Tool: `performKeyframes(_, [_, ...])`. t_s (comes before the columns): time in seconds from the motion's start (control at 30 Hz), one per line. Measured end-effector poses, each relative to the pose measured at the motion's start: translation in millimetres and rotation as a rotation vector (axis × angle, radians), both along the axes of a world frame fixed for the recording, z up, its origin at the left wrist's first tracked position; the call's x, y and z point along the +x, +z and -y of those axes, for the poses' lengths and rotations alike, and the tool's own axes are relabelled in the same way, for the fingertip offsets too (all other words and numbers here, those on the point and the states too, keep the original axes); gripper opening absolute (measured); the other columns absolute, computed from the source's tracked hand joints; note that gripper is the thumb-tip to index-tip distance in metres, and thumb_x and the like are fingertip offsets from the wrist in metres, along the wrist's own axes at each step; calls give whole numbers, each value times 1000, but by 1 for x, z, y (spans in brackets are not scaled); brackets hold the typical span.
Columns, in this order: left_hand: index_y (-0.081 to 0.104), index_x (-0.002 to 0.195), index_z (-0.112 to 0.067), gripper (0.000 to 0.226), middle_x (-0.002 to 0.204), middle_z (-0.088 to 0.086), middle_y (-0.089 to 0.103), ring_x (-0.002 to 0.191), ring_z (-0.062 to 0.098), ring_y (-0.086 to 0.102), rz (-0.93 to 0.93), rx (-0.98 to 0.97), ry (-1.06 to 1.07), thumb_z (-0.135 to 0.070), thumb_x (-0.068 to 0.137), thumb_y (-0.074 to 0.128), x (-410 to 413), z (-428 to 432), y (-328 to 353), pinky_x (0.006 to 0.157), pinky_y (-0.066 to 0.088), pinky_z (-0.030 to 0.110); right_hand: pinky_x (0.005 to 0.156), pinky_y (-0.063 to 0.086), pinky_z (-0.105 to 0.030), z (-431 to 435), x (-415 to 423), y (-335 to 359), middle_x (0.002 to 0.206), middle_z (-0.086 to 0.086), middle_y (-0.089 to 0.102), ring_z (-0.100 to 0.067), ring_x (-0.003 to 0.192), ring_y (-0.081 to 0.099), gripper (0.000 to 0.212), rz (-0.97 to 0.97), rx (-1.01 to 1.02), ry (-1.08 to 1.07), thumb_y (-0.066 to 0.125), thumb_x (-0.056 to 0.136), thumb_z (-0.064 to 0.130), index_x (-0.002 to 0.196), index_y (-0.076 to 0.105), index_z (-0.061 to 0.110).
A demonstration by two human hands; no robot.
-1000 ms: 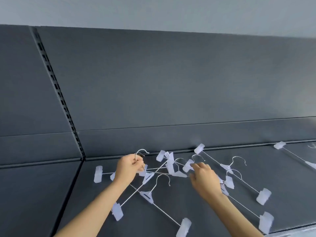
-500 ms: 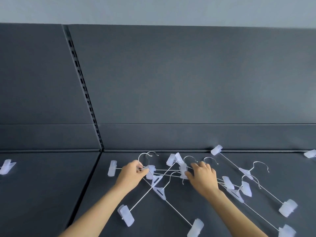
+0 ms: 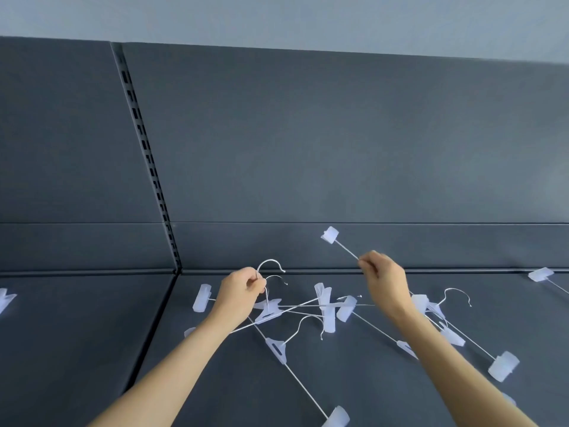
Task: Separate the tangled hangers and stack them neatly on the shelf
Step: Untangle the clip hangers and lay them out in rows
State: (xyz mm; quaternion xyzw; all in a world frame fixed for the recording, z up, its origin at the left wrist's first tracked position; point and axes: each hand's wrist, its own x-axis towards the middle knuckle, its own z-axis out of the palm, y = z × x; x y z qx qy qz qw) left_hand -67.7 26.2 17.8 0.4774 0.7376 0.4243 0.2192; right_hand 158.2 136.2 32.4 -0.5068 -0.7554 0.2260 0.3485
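One hanger point(image 3: 330, 235) is finally coming up out of the tangle point(image 3: 323, 309); right hand point(image 3: 385, 282), flat on the pile a moment ago, is pinching its wire and lifting; left hand point(image 3: 243, 291) is gripping a hook point(image 3: 271, 264), pinning the rest on the shelf point(image 3: 369, 392); looks like the separating's getting underway

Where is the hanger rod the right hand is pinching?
Head view, right of centre: the hanger rod is pinched by the right hand, its end clip angled up-left above the tangled hangers.

Soft even light, wide-angle edge bending
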Motion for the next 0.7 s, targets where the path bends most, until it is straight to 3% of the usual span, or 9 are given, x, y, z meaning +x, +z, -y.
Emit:
performKeyframes(0.17, [50,69,-8,22,67,-2,59,67,17,50,39,12,0,-9,90,43,-2,-3,6,59,41,27,46,32,-13,0,13,20,61,-5,44,-13,52,33,16,-258,-99,16,45,92,7,80,55,2])
performKeyframes(0.27, [49,70,-7,23,67,2,59,69,19,53,53,37,-10,-8,91,40,0,-2,8,63,41,27,55,39,-14,4,14,25,60,-8,50,-2,46,43,19,-389,-202,98,44,93,6,76,54,8])
performKeyframes(0.37, [49,73,-3,22,70,6,62,69,17,55,64,32,-53,-10,92,39,4,1,9,66,42,28,57,39,-20,12,8,17,58,-4,48,-5,49,42,17,-143,-127,110,45,93,8,78,54,10])
performKeyframes(0.5, [42,72,-8,23,67,6,65,60,20,58,155,25,-22,-10,94,36,-2,8,7,61,46,28,63,40,-36,16,1,4,62,1,45,-25,63,41,17,77,18,24,43,94,13,85,56,7])
performKeyframes(0.6, [39,72,-8,23,60,7,63,52,19,54,159,13,17,-9,94,36,-14,15,7,53,42,27,63,42,-39,12,2,0,79,-12,54,-34,73,49,19,132,59,-16,40,96,14,90,56,6])
performKeyframes(0.7, [39,72,-8,23,58,8,61,57,23,59,165,14,23,-9,94,36,-25,21,6,50,41,26,60,37,-34,-1,3,2,85,-16,57,-37,80,51,21,236,36,-79,37,96,15,93,57,8])
